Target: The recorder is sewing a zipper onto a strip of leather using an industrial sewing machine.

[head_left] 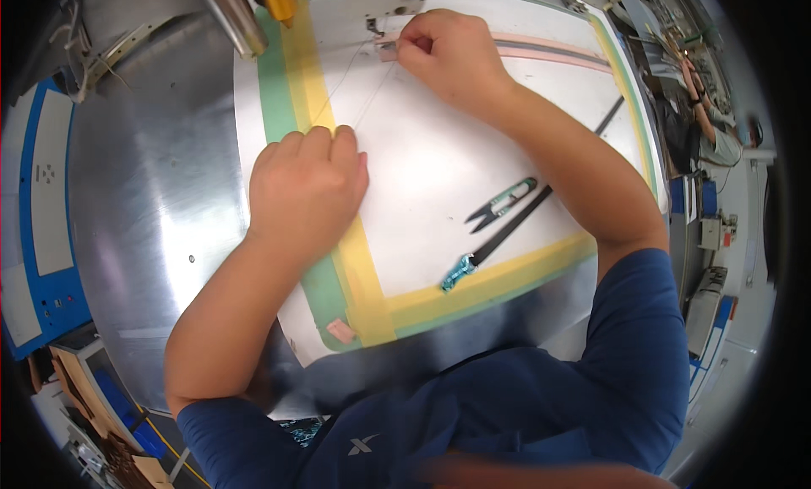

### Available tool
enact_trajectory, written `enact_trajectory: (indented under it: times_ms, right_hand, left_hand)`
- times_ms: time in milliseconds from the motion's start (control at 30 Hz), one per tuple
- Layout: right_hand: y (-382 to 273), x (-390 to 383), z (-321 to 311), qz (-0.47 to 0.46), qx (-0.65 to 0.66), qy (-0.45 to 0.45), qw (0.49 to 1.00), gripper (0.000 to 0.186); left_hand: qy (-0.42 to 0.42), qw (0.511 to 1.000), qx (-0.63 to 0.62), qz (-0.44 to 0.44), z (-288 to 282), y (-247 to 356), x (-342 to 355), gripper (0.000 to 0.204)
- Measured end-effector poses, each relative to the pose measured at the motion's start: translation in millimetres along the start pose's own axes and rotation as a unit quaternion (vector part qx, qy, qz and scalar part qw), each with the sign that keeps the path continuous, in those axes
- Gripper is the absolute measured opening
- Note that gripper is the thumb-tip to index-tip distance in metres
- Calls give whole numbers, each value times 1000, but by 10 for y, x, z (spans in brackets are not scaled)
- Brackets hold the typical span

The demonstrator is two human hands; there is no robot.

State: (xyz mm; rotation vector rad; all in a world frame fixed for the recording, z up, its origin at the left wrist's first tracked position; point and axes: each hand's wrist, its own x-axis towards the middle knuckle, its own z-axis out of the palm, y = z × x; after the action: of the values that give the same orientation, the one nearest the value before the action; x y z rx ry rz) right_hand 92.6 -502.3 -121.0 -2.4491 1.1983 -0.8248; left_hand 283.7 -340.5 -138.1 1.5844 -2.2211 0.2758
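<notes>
My left hand [308,185] is curled over the yellow and green tape border on the left of the white sheet [405,151]; two fine threads run into its fingers from near the needle and presser foot [372,26] above. My right hand [448,62] is pinched at the left end of a long pink strip [549,54] with a dark middle line, beside the foot; what its fingertips hold is unclear. Below that hand lie green thread snips [500,205] and a black stick [507,231] with a crumpled blue end.
The sheet rests on a steel tabletop [144,193]. A brass fitting [279,0] and steel cylinder [232,16] hang above. A blue-and-white machine panel [46,218] stands at the left. Another person's arm [701,109] shows among equipment at the far right.
</notes>
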Motion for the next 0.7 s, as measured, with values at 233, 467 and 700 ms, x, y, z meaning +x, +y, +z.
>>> enact_trajectory:
  times_ms: [233,467,700]
  right_hand:
    - [40,112,157,26,-33,13,999,24]
    - [29,113,128,32,-54,-10,998,23]
    - [22,197,114,59,-7,-58,997,20]
  left_hand:
    - [-2,1000,-22,-4,31,11,30,30]
    - [-18,1000,-21,-12,33,26,47,31]
    - [-16,999,-27,-3,37,32,56,32]
